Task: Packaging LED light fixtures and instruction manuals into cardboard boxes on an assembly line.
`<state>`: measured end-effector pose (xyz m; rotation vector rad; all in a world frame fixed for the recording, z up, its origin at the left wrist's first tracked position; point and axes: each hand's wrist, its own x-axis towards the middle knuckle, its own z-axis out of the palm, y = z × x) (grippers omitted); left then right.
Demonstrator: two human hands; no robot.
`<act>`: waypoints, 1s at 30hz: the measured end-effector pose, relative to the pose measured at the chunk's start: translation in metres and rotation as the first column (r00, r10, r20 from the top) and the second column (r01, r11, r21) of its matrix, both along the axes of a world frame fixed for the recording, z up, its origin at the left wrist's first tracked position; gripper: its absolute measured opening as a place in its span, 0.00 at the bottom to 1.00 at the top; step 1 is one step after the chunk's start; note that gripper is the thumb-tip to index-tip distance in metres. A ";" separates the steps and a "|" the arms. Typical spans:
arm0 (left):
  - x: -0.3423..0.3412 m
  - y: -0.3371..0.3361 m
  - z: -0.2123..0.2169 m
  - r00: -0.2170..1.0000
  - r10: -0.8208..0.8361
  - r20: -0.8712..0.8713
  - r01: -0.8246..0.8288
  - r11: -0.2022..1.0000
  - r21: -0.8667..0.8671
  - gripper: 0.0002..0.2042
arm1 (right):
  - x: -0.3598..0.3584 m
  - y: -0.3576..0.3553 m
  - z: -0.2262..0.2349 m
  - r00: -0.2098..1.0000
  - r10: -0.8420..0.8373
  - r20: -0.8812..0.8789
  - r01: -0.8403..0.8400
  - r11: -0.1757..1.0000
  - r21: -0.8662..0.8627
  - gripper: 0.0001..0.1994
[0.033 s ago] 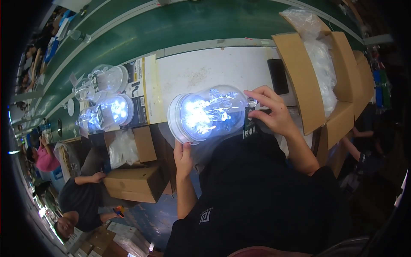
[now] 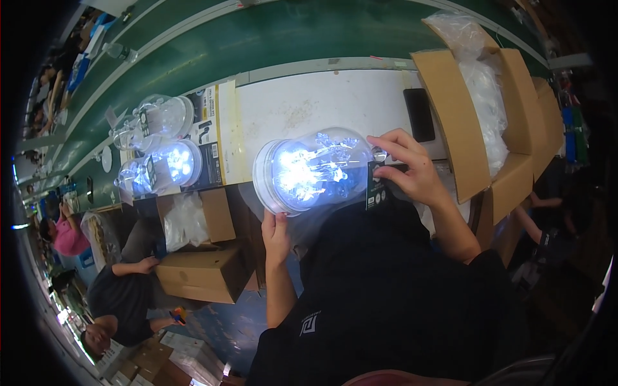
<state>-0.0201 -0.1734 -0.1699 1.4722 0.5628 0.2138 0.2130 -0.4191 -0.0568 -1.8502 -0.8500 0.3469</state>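
A clear dome-shaped lamp (image 2: 347, 145) lies on its side at the near edge of the white work surface, its white lights glowing brightly inside. My left hand (image 2: 275, 239) grips the rim of its round base from below, with part of the fingers hidden behind it. At the domed end, my right hand (image 2: 411, 166) has its thumb and fingers bent around the small knob. A dark card tag (image 2: 374, 186) hangs from that end, just under my right thumb. Glare hides the detail within the dome.
To the left lie a lit dome lamp (image 2: 177, 164) and an unlit one (image 2: 168, 116) on printed card. A black phone (image 2: 419, 114) sits by an open carton (image 2: 460, 128) of plastic-wrapped things. At lower left, a co-worker (image 2: 122, 296) touches a closed carton (image 2: 199, 273).
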 end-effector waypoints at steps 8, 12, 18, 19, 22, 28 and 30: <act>-0.007 -0.005 -0.036 0.976 0.196 0.098 -0.132 0.883 -0.451 0.21 | -0.006 0.027 0.029 0.962 0.154 0.226 -0.143 0.988 -0.062 0.25; 0.001 -0.011 -0.046 0.959 0.267 0.095 -0.161 0.788 -0.594 0.22 | -0.001 0.048 0.054 0.896 0.275 0.350 -0.265 0.961 -0.076 0.24; 0.009 -0.003 -0.072 0.953 0.261 0.155 -0.008 0.533 -0.846 0.23 | 0.015 0.113 0.103 0.626 0.549 0.554 -0.478 0.831 -0.284 0.15; 0.019 -0.002 -0.071 0.794 0.198 0.575 0.434 0.479 -0.763 0.25 | 0.018 0.136 0.102 0.587 0.562 0.583 -0.488 0.820 -0.299 0.16; 0.050 -0.023 -0.025 0.955 0.293 -0.033 -0.183 0.500 -0.847 0.25 | 0.036 0.192 0.109 0.516 0.663 0.542 -0.476 0.749 -0.462 0.18; 0.060 -0.030 -0.008 0.917 0.396 0.052 -0.092 0.335 -0.938 0.24 | 0.031 0.237 0.130 0.458 0.727 0.512 -0.450 0.686 -0.571 0.19; 0.062 -0.031 -0.001 0.910 0.414 0.019 -0.134 0.336 -0.932 0.24 | 0.026 0.242 0.136 0.429 0.760 0.488 -0.459 0.649 -0.607 0.20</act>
